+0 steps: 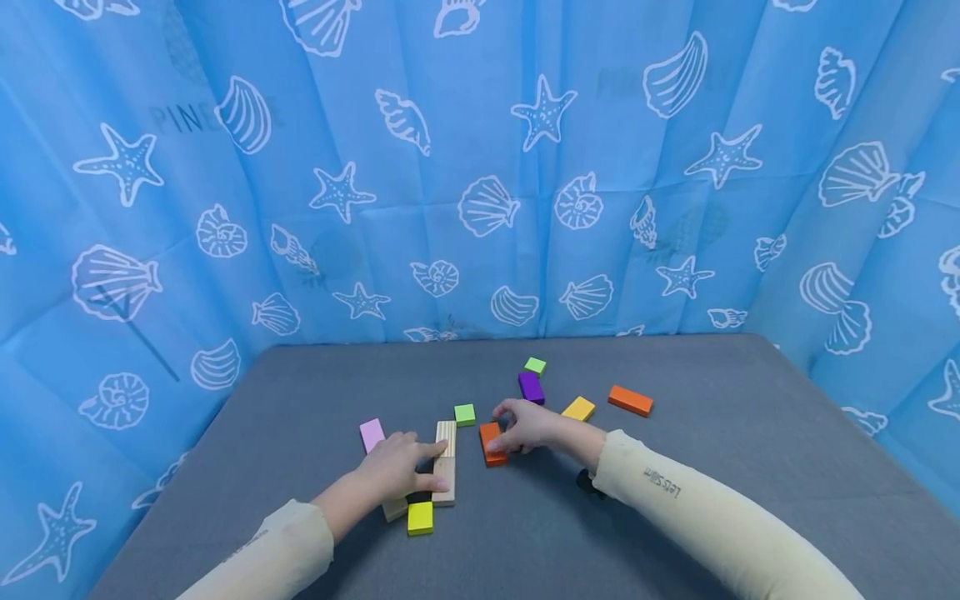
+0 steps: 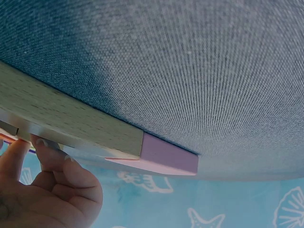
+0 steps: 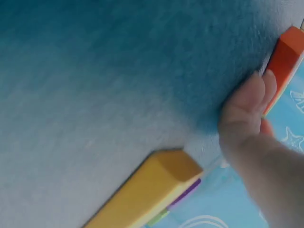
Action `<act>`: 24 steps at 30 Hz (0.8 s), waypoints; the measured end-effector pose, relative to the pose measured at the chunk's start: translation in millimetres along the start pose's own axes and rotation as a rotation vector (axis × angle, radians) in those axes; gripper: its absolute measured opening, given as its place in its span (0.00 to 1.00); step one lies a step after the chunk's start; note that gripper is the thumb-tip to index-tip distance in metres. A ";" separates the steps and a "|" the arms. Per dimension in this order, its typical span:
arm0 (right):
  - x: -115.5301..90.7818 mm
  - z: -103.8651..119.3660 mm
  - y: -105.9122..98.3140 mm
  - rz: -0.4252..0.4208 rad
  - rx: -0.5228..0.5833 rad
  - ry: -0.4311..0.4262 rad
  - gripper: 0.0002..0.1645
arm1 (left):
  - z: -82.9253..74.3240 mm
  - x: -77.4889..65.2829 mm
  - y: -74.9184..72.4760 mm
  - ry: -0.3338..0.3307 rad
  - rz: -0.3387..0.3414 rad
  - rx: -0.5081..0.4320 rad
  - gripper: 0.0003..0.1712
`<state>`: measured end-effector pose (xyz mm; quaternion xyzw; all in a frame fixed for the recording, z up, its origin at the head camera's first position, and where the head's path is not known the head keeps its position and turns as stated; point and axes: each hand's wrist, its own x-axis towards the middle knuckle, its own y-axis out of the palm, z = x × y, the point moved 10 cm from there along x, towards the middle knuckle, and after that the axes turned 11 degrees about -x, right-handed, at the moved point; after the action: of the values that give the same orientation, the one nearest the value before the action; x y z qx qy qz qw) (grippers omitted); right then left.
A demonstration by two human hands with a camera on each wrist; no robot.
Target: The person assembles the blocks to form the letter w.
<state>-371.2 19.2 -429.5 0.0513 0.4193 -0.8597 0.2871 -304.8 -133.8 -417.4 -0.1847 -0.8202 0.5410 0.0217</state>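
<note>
Grip's narrow on the right hand (image 1: 531, 427), fingers bent around the near orange block (image 1: 490, 437), which is flat on the gray worktop (image 1: 555, 533). Using that block as the landmark: left of it, two plain wood blocks (image 1: 447, 467) lie end to end, and the left hand (image 1: 401, 462) has thumb and finger stretched onto them, so that grip's loose. Farther left, a pink block (image 1: 371, 433) butts against another wood block (image 1: 394, 510). Yellow block (image 1: 420, 519) is left and nearer the person. Light green block (image 1: 464, 414) is just beyond and left; purple block (image 1: 532, 387), amber block (image 1: 579, 408) and far orange block (image 1: 630, 401) are off right.
</note>
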 end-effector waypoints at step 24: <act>2.5 7.8 2.6 0.001 -0.153 -0.044 0.35 | -1.3 0.0 -1.1 0.016 0.001 0.000 0.40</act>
<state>-370.7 11.0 -427.2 0.0107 0.4775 -0.8259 0.2998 -304.8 -133.0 -415.9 -0.1892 -0.8200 0.5395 0.0279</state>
